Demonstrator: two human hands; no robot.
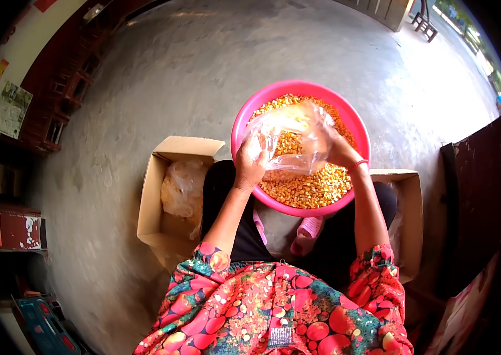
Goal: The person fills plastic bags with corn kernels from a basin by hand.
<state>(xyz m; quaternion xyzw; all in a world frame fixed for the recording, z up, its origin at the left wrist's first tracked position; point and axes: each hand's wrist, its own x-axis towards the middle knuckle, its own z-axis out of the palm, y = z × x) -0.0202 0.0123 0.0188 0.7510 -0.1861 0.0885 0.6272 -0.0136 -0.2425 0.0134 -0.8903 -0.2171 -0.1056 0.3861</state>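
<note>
A clear plastic bag (290, 161) is spread between my two hands, its mouth held wide. My left hand (251, 161) grips the bag's left edge, thumb on top. On the other side my right hand (340, 148), with a red band at the wrist, is closed on the bag's right edge; folds of plastic partly cover its fingers. Beneath the bag stands a pink basin (360, 133) full of yellow corn kernels (306, 192). Kernels show through the see-through plastic. Both hands are above the basin, inside its rim.
A cardboard box (148, 198) holding filled plastic bags (182, 189) stands left of my legs. Another cardboard box (413, 219) is at my right. Pink slippers (308, 231) are below the basin on the concrete floor (161, 77). Dark furniture (478, 183) stands at the right.
</note>
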